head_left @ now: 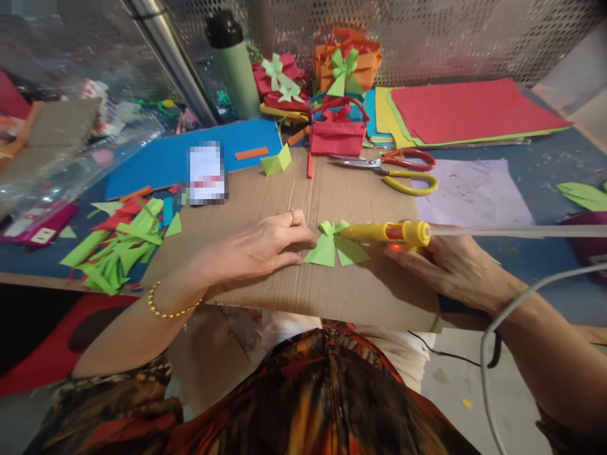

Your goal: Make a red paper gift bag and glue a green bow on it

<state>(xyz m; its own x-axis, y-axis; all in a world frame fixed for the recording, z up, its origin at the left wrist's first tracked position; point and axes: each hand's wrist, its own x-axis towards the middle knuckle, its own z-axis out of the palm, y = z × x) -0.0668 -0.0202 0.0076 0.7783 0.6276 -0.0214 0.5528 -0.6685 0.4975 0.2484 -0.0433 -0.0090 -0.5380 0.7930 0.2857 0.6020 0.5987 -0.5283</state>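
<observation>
Your right hand (455,264) wraps its fingers around the yellow glue gun (417,233), aimed at the green paper bow (325,249) toward the cardboard (327,294)'s front edge; your left hand (270,245) bends beside it (finger grip: can't tell).

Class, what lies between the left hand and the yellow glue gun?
In the head view, a green paper bow lies between the left hand and the yellow glue gun.
</observation>
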